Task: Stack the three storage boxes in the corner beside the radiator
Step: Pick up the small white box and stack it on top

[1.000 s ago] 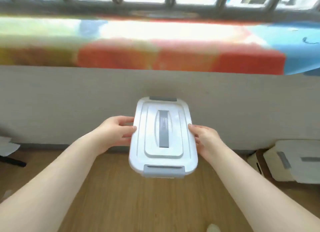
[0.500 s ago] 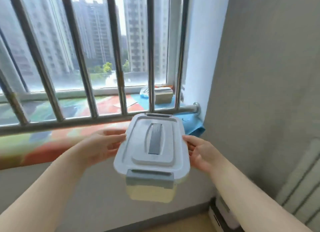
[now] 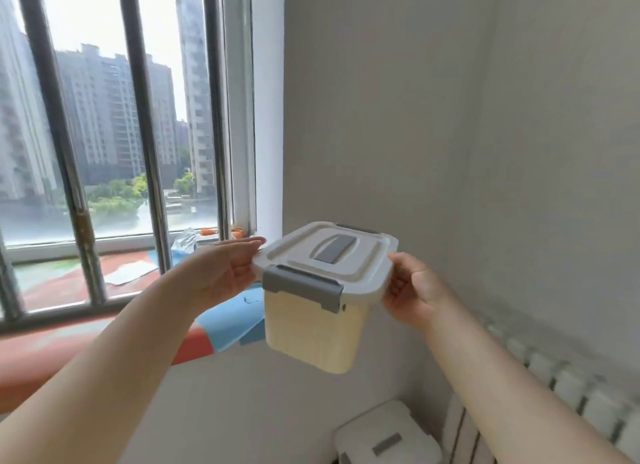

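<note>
Box [image 3: 313,328] in both hands, held up in the air at about the height of the window sill [image 3: 104,335], right in front of the corner where the pale wall [image 3: 415,117] meets the window frame. It is a small storage box with a translucent cream body, a white lid [image 3: 360,273], a grey handle strip [image 3: 335,252] lying flat along the middle of the lid, and a grey latch [image 3: 302,286] clipped down over the end nearest me; a second grey latch shows at the far end. It sits tilted, its near end lower than the far one. My left hand [image 3: 225,273] presses against the left edge of the lid, fingers stretched forward along the rim with the thumb on top. My right hand [image 3: 414,292] clasps the right edge, fingers curled under the rim and the thumb over it. So both hands are closed on the box, one at each long side, and nothing else supports it. Below it, low down on the floor, stands another box [image 3: 388,436] with a white lid and a grey handle, tucked just beside the end of the white radiator [image 3: 568,391], which runs along the right-hand wall. The sill carries a red and blue cloth [image 3: 221,325], and vertical metal bars [image 3: 145,124] stand before the glass.
</note>
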